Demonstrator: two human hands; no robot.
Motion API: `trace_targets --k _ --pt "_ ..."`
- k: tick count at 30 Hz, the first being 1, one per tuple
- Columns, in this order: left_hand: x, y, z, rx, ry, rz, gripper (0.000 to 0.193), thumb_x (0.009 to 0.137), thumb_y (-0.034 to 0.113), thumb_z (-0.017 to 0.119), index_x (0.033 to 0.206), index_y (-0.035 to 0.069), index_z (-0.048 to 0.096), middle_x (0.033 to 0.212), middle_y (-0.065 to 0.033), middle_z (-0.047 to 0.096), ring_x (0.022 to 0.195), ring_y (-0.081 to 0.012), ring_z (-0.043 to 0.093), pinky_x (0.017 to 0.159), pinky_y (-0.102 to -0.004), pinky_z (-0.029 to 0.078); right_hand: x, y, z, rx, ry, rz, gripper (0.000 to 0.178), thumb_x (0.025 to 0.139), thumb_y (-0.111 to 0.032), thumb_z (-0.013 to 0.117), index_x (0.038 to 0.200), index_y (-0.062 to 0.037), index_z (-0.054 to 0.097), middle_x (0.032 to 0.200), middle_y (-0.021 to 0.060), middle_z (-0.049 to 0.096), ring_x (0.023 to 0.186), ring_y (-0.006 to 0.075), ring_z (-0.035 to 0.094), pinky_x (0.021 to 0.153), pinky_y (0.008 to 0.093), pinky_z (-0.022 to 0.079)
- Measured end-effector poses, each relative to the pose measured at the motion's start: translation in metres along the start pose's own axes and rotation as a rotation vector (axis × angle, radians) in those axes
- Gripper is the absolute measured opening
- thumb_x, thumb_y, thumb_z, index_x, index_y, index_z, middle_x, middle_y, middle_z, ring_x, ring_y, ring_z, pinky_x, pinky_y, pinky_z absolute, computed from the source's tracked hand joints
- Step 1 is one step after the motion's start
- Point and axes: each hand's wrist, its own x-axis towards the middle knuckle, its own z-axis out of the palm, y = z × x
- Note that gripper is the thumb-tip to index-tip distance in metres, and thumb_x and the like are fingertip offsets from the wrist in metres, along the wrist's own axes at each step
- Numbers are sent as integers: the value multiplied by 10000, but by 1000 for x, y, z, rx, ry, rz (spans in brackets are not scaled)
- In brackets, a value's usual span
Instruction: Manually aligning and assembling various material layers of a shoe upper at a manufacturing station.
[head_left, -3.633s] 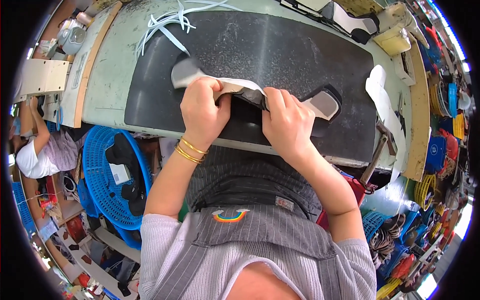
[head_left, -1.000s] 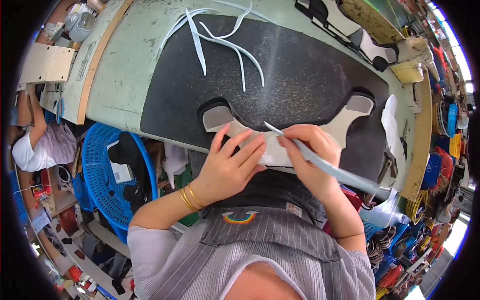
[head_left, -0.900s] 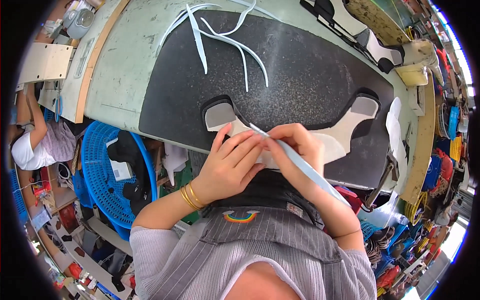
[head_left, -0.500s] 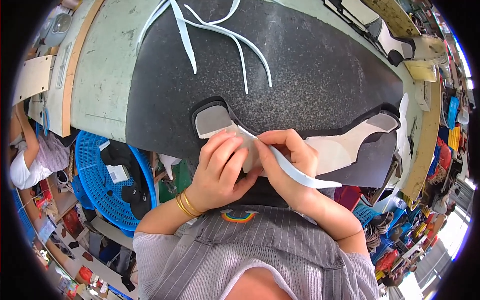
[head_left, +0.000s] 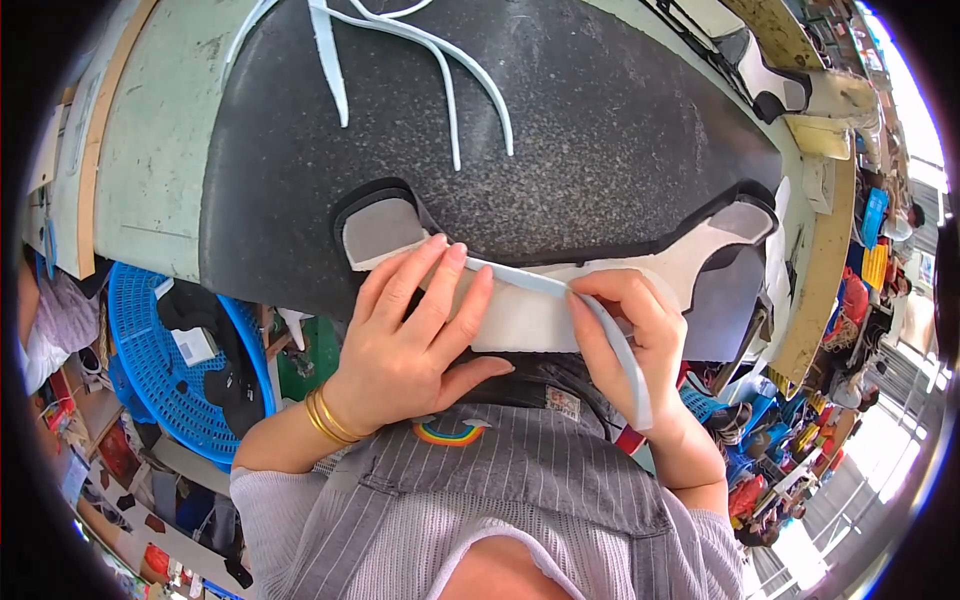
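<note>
A flat cream piece (head_left: pixel 525 322) with a black border and grey ends lies at the near edge of the black work surface. Along its upper edge runs a pale blue strip (head_left: pixel 516 279). My left hand (head_left: pixel 400 325) rests on the piece's left part, fingers spread and fingertips at the strip's left end, which they hide. My right hand (head_left: pixel 640 325) pinches the strip between thumb and forefinger further right. Beyond that pinch the strip's free end curves down over my right palm.
More pale blue strips (head_left: pixel 480 78) lie at the far left of the black mat (head_left: pixel 610 160). A blue plastic basket (head_left: pixel 150 345) holding black items stands on the left. A similar cream and black piece (head_left: pixel 760 72) lies at the far right.
My right hand has slid right along the strip, and more of it now lies straight on the piece's edge. My left fingers have spread and flattened. The whole view has shifted slightly.
</note>
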Motion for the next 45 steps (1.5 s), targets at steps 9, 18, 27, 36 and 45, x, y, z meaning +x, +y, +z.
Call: trace_targets --k 9,18,27,36,45 --pt "11 35 0 151 -35 -94 664 792 554 652 1173 11 650 1342 -154 543 1259 -316 492 990 -424 368 11 7 6 -21 54 87 128 810 -19 693 923 -33 633 812 105 627 629 242 639 566 329 493" --pt "38 38 9 41 -137 62 713 737 593 643 1134 2 623 1317 -131 590 1188 -213 549 931 -389 370 3 22 -31 -135 117 -39 152 810 24 695 952 -15 657 885 117 648 726 217 658 647 296 519" --pt "54 76 25 211 -179 -102 915 749 726 526 1298 -4 574 1224 -139 567 1215 -247 477 938 -414 370 10 37 -26 54 178 150 139 824 -10 705 956 -22 661 856 91 644 694 172 659 616 277 522" --pt "72 74 47 66 -50 4 742 779 601 607 1135 -50 607 1355 -190 543 1181 -263 517 951 -398 364 14 64 -54 4 200 24 169 806 3 731 954 -10 652 852 56 620 655 102 586 557 224 469" --pt "63 75 43 22 -10 -11 750 764 563 657 1146 -81 608 1355 -202 528 1200 -315 498 961 -413 412 19 61 -51 76 98 9 230 780 8 755 989 -16 662 856 47 616 698 102 603 580 223 490"
